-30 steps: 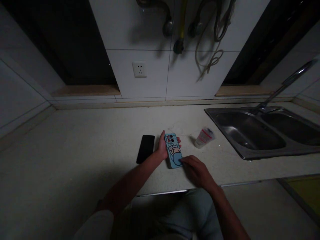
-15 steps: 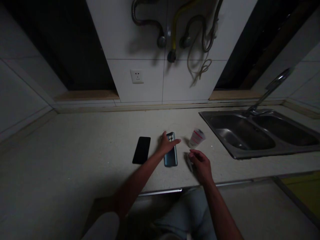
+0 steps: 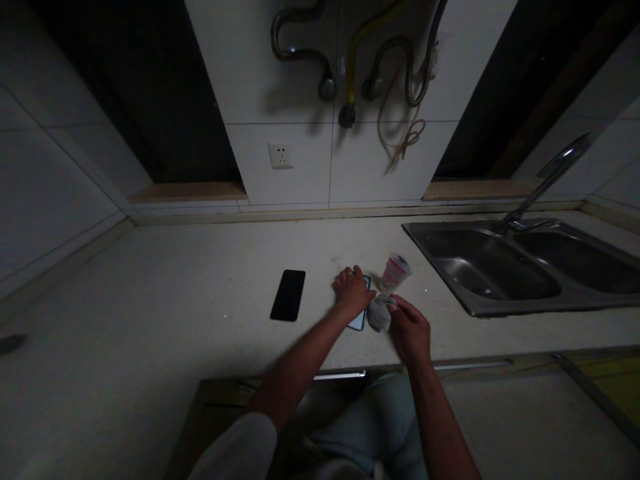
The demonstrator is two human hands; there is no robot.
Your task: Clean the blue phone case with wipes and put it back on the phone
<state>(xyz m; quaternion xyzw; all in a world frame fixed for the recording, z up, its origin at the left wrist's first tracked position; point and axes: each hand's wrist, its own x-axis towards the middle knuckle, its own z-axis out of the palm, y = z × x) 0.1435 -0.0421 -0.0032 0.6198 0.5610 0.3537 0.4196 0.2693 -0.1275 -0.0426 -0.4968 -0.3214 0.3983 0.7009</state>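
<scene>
left hand (image 3: 353,291) pressing palm-down on phone (image 3: 359,323), centre frame; right hand (image 3: 411,331) now pinching pale wad (image 3: 379,315) just beside it; cartoon case gone.

Countertop (image 3: 190,287): pale, speckled, dimly lit. Black phone (image 3: 288,295) lies flat, screen dark, mid-surface, nearer the front edge than the back. Small clear bottle (image 3: 395,272) with a red-and-white label lies tilted, between the phone and the sink. Double-bowl steel sink (image 3: 550,305) is set into the right end, its faucet (image 3: 550,175) at the back edge. On the tiled wall behind: white socket (image 3: 281,155), corrugated metal hose (image 3: 300,53), yellow hose (image 3: 356,60), looped cord (image 3: 406,137). Wooden ledge (image 3: 187,192) runs above the back edge, left.
</scene>
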